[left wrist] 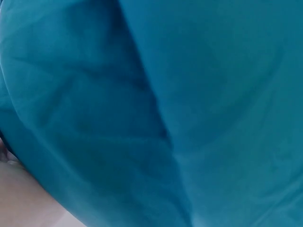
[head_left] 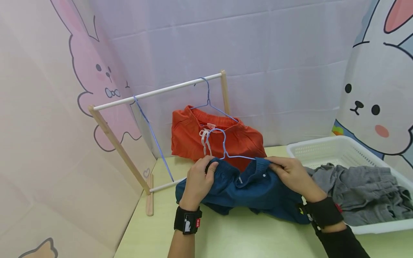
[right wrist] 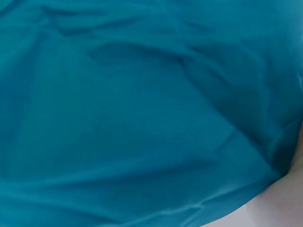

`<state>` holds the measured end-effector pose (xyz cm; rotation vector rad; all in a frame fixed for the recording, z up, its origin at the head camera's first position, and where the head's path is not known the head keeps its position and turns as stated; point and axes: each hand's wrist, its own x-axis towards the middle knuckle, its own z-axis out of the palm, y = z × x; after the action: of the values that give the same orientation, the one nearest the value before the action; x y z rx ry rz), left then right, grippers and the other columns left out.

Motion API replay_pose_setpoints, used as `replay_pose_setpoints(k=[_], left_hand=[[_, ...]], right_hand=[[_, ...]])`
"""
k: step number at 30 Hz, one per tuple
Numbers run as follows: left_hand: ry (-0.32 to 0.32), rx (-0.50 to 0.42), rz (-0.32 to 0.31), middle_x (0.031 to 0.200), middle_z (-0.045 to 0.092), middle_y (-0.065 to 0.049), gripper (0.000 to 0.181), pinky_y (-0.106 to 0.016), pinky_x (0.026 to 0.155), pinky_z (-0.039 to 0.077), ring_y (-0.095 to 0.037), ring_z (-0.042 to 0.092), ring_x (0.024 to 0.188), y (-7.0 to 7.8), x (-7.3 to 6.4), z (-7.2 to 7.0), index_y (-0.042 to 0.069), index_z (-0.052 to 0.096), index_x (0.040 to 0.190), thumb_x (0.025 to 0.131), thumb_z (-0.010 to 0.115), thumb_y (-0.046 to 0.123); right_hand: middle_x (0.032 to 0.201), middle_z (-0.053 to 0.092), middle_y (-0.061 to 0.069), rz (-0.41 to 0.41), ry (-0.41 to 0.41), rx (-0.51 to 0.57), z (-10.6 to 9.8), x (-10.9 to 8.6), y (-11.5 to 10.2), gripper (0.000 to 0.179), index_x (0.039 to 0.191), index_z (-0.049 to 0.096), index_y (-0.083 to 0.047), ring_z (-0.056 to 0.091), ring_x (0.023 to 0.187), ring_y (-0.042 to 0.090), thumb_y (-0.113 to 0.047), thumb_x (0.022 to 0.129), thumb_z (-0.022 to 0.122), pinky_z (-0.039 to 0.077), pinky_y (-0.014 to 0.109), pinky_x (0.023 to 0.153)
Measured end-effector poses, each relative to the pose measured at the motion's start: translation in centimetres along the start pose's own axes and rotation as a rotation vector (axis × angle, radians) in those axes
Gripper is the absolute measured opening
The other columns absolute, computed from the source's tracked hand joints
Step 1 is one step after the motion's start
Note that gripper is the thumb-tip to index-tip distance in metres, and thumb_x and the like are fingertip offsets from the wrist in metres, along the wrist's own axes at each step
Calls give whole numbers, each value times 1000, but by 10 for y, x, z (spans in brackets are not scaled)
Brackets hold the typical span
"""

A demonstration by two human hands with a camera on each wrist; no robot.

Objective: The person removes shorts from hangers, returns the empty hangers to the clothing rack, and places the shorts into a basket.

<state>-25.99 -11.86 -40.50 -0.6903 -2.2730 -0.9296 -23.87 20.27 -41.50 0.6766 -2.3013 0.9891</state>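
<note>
A pair of dark blue shorts [head_left: 248, 193] is stretched between both hands in the head view, waistband up. My left hand [head_left: 199, 181] pinches the left end of the waistband, thumb on the near side. At the waistband's right end, my right hand [head_left: 292, 175] grips the cloth. A light blue wire hanger [head_left: 224, 152] rises from the waist opening, its hook upward; its lower part is hidden inside the shorts. Blue cloth [left wrist: 142, 109] fills most of the left wrist view, and the shorts [right wrist: 142, 118] likewise cover the right wrist view.
Behind stands a rack with a white top rail [head_left: 161, 89] and wooden posts. Orange shorts [head_left: 187, 136] hang there on a blue hanger [head_left: 208, 96]; another hanger [head_left: 153, 136] hangs at left. A white basket [head_left: 338, 145] at right holds grey clothing [head_left: 364, 190].
</note>
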Motion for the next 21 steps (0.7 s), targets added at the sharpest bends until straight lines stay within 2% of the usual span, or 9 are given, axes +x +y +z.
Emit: replay_pose_setpoints(k=[7, 11, 14, 21], left_hand=[[-1, -5, 2, 99, 70, -1, 23, -39, 78, 58, -16, 67, 91, -2, -1, 6, 15, 71, 113, 107, 58, 33], [-3, 0, 11, 100, 70, -1, 25, -38, 78, 58, -16, 67, 92, -3, 0, 9, 16, 71, 115, 107, 57, 35], [2, 7, 22, 98, 70, -1, 26, -37, 75, 57, -15, 66, 89, -3, 1, 10, 16, 71, 115, 107, 57, 36], [11, -7, 5, 94, 68, -2, 25, -33, 68, 53, -15, 61, 83, -9, 4, 11, 14, 73, 114, 106, 59, 34]], right_hand=[[117, 76, 9, 14, 12, 15, 10, 0, 2, 28, 120, 78, -10, 72, 107, 23, 3, 97, 67, 47, 10, 91], [116, 76, 9, 19, 10, 7, 16, 2, 0, 29, 120, 78, -9, 72, 107, 25, 3, 96, 67, 58, 34, 89], [115, 77, 9, 20, 3, -9, 18, 4, -2, 28, 120, 78, -10, 73, 105, 27, 2, 97, 67, 59, 50, 87], [115, 77, 8, -6, -17, -34, 19, 7, 0, 26, 119, 78, -12, 74, 104, 26, -1, 97, 68, 58, 51, 86]])
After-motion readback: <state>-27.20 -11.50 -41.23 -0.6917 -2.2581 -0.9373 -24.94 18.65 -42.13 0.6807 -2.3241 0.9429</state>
